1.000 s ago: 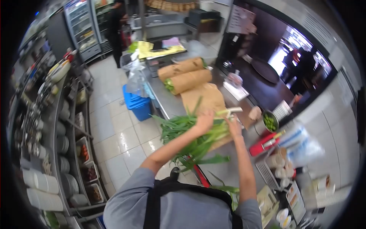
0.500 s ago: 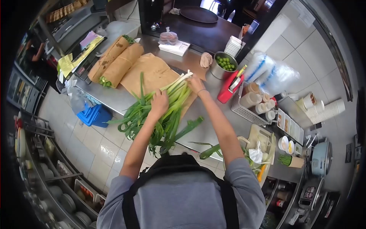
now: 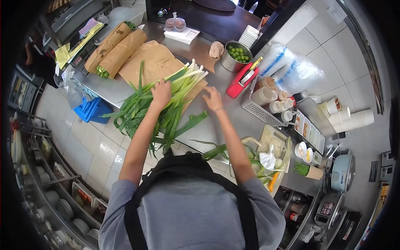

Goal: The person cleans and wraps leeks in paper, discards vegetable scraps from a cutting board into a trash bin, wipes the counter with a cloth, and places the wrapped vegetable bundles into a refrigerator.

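Observation:
A loose bundle of leeks (image 3: 175,89) lies across brown paper on the steel counter, white ends at the upper right and green leaves hanging over the front edge. My left hand (image 3: 161,93) rests on the leafy middle of it, with its fingers curled over the stalks. Just right of the bundle, my right hand (image 3: 213,99) is held above the counter, fingers apart and nothing visible in them. A single green leaf (image 3: 192,124) sticks out towards the right from the bundle. Brown paper (image 3: 150,62) is spread behind the leeks.
Two paper-wrapped bundles (image 3: 121,52) lie at the back left. To the right are a pot of limes (image 3: 236,58), a red tape dispenser (image 3: 241,81), a basket of bottles (image 3: 260,107) and a cutting board (image 3: 268,139). A blue bin (image 3: 92,111) stands below left.
My right hand has let go of the white ends and moved down and away from them. My left hand stays on the leeks. The whole view has shifted slightly.

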Action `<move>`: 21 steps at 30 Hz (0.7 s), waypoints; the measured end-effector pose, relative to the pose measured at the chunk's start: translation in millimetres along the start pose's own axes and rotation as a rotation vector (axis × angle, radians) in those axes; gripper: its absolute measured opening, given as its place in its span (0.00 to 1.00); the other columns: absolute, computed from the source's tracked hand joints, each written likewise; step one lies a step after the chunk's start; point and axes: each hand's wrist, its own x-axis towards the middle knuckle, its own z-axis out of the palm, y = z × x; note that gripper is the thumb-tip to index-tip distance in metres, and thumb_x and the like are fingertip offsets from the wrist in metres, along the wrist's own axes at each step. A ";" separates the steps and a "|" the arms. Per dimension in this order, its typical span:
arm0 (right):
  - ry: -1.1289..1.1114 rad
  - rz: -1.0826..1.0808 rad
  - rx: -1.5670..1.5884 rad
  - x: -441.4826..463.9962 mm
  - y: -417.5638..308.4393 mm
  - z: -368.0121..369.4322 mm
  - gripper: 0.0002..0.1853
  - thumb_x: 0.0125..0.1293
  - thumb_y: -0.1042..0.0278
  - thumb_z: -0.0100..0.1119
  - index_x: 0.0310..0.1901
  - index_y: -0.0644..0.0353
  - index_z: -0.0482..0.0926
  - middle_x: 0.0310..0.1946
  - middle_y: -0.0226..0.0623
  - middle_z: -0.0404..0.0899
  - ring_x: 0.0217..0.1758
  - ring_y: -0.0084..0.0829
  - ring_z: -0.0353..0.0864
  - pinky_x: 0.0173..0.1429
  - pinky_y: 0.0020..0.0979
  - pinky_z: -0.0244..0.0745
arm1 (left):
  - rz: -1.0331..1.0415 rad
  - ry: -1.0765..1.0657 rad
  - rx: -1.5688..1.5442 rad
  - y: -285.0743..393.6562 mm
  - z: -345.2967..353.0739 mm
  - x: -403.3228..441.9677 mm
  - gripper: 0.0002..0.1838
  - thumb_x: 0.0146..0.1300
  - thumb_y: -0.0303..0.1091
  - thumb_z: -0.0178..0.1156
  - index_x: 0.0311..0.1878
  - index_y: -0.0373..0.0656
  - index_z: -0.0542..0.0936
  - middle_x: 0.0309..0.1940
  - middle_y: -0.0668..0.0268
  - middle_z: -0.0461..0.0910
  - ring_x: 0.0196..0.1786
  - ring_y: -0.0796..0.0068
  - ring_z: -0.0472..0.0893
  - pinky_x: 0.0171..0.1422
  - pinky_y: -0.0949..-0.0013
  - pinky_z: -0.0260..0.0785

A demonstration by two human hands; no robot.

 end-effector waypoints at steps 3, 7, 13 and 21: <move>-0.300 -0.017 -0.071 -34.9 -13.8 -6.5 0.19 0.46 0.73 0.64 0.44 0.52 0.76 0.47 0.39 0.70 0.55 0.42 0.67 0.57 0.39 0.64 | -0.047 -0.007 -0.012 2.5 -0.3 -2.2 0.20 0.55 0.39 0.57 0.51 0.46 0.71 0.47 0.57 0.70 0.52 0.53 0.70 0.51 0.37 0.62; -0.395 -0.107 -0.338 -70.7 -42.2 -7.2 0.20 0.43 0.67 0.68 0.41 0.45 0.75 0.48 0.32 0.65 0.59 0.36 0.61 0.58 0.40 0.60 | 0.069 0.013 0.118 37.3 -41.3 -22.8 0.35 0.48 0.47 0.65 0.60 0.52 0.65 0.52 0.58 0.68 0.56 0.53 0.68 0.51 0.38 0.63; -0.425 -0.117 -0.193 -67.0 -37.1 -14.1 0.19 0.43 0.68 0.67 0.40 0.49 0.75 0.41 0.33 0.72 0.51 0.39 0.71 0.52 0.41 0.65 | 0.120 -0.123 -0.089 16.2 -21.4 -6.0 0.36 0.40 0.45 0.70 0.55 0.49 0.69 0.50 0.58 0.69 0.52 0.55 0.72 0.54 0.49 0.66; -0.306 -0.269 -0.063 -19.0 -91.5 -127.8 0.15 0.48 0.72 0.63 0.40 0.59 0.74 0.36 0.39 0.76 0.39 0.39 0.77 0.43 0.34 0.71 | 0.275 -0.151 -0.291 -7.7 -21.3 -2.2 0.37 0.41 0.49 0.70 0.56 0.48 0.70 0.51 0.59 0.70 0.54 0.55 0.71 0.58 0.54 0.64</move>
